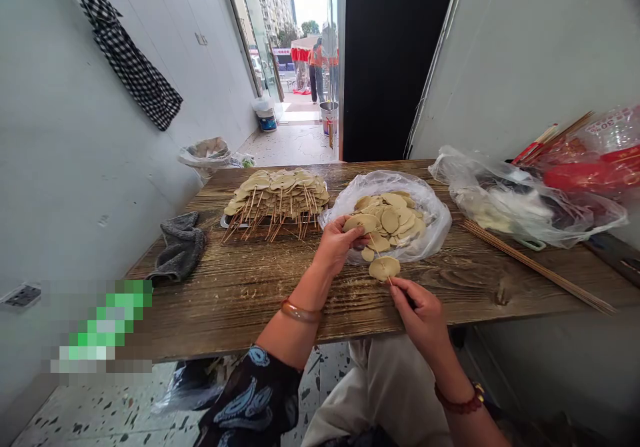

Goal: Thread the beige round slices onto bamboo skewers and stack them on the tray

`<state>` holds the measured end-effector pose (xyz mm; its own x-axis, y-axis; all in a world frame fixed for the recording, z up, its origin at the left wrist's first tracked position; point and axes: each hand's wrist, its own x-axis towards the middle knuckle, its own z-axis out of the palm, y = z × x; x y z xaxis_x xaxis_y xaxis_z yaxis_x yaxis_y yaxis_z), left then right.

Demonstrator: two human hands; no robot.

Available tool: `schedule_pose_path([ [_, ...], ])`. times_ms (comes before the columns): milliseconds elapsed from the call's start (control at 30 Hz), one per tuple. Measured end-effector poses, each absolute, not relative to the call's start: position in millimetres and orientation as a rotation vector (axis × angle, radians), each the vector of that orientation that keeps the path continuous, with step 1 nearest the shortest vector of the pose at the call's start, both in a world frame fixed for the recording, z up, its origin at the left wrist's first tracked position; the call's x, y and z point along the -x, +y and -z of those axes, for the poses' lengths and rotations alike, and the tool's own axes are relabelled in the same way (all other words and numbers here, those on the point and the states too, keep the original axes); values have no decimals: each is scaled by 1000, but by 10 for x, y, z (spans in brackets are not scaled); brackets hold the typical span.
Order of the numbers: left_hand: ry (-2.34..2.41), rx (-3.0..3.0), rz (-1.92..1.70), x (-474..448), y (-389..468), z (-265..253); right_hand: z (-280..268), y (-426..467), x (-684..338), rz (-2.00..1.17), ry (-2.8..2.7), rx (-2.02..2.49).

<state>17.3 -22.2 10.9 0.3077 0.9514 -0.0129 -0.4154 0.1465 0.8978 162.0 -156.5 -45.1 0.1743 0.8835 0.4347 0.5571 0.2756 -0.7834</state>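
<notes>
Between thumb and fingers my left hand [336, 241] pinches a thin, round beige slice [363, 222], its kind unclear, at the near edge of a plastic bag. My right hand [419, 307] grips the lower end of a thin wooden skewer with a similar slice [385, 269] threaded on it. The skewer's tip points up toward the slice in my left hand; whether it touches that slice I cannot tell. Behind my hands lies the open clear plastic bag [440, 223], holding a heap of loose slices [391, 219]. Left of it, skewered slices [280, 190] are piled on a metal tray [231, 221].
A bundle of bare skewers [537, 265] lies at the right, beside plastic bags [530, 207]. A dark grey cloth [181, 247] rests on the left of the wooden table [280, 300]. Beyond are a doorway, buckets [267, 119] and a person [317, 70] outside.
</notes>
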Motion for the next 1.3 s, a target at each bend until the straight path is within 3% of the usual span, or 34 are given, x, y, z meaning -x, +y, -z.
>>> schedule_pose_path([
  [1300,925,-1316,-1248,-202,-165,-40,453,-1535,-1603,-363,-1518,1399],
])
